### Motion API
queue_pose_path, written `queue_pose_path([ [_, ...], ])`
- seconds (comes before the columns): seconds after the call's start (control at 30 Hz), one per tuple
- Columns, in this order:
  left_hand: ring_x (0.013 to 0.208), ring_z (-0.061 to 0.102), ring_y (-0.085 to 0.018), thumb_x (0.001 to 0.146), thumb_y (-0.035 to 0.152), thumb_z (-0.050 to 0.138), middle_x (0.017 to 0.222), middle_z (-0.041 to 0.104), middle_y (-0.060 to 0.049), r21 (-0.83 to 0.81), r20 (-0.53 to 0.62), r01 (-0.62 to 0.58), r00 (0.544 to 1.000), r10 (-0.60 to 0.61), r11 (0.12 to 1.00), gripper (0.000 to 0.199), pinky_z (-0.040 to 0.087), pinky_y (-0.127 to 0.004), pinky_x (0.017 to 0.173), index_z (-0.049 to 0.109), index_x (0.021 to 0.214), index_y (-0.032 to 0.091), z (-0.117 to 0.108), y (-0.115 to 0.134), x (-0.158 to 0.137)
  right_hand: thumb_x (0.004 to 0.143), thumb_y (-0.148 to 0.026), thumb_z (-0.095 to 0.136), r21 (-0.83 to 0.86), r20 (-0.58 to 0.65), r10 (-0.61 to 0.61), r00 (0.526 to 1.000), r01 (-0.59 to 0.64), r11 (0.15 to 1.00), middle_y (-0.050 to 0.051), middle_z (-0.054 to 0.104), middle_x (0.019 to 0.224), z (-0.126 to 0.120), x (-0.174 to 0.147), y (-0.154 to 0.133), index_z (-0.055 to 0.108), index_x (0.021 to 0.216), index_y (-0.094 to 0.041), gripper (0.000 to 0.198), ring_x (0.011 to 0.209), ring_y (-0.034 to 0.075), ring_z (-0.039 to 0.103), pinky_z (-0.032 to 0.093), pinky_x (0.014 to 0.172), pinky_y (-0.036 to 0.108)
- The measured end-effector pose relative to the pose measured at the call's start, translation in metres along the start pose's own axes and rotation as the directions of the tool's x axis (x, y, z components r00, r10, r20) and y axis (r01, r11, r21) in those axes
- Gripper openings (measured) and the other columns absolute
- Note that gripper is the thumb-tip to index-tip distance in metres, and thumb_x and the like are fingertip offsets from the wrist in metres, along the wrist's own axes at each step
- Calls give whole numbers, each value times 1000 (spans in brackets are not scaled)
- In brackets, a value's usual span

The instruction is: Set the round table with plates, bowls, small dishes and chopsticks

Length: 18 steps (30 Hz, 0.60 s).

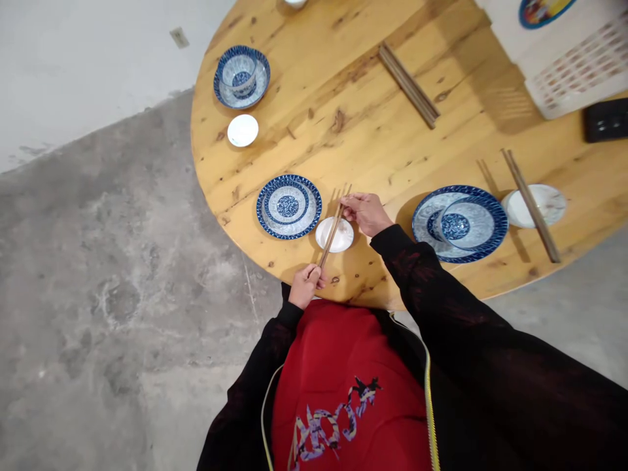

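Observation:
A pair of wooden chopsticks lies slantwise over a small white bowl near the table's front edge. My left hand pinches their near end, close to my red shirt. Around the far end, the fingers of my right hand are closed. Left of the small bowl sits a blue-and-white plate with a matching bowl on it. To the right of my right hand is another patterned plate carrying a bowl.
More chopsticks rest across a white bowl at the right. A bundle of chopsticks lies mid-table. A white plastic basket and a black object occupy the far right. At left stand a plate with bowl and a white dish.

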State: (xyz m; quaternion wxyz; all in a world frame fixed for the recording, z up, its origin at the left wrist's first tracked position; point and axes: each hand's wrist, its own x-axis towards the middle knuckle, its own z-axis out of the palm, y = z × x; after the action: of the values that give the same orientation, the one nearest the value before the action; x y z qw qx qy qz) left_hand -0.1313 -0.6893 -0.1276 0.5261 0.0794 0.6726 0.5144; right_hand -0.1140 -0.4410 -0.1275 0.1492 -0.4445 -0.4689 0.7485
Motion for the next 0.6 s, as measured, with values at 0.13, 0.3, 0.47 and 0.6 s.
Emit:
queue_pose_path([
  [0.13, 58, 60, -11, 88, 60, 57, 76, 67, -2, 54, 15, -35, 999, 35, 998, 43, 46, -24, 58, 56, 77, 18, -2, -1, -1, 79, -19, 82, 1, -27, -9, 1000, 9, 1000, -2, 55, 55, -2, 0, 1, 63, 66, -14, 24, 44, 6, 48, 34, 38, 16],
  [0.3, 58, 63, -13, 92, 64, 51, 76, 68, -3, 123, -15, -64, 998, 66, 990, 46, 49, -26, 59, 55, 79, 19, -2, -1, -2, 80, -26, 80, 12, -73, -49, 996, 51, 999, 0, 61, 64, -8, 1, 5, 63, 67, -14, 25, 46, 5, 50, 35, 39, 16],
  [0.47, 63, 67, -17, 89, 68, 52, 70, 67, -3, 173, -130, -65, 988, 88, 983, 49, 51, -28, 61, 57, 77, 20, -9, 0, -2, 81, -34, 74, -125, -202, -132, 970, 109, 986, 5, 67, 70, -24, 1, -2, 62, 69, -15, 25, 45, 6, 48, 35, 40, 19],
  [0.6, 64, 66, -18, 85, 73, 53, 77, 71, -6, 153, -246, -82, 962, 118, 985, 56, 51, -29, 61, 64, 84, 18, -21, 9, -4, 80, -28, 65, -253, -312, -248, 917, 171, 952, 2, 64, 64, -43, 28, -30, 60, 68, -17, 17, 45, 10, 48, 37, 42, 21],
])
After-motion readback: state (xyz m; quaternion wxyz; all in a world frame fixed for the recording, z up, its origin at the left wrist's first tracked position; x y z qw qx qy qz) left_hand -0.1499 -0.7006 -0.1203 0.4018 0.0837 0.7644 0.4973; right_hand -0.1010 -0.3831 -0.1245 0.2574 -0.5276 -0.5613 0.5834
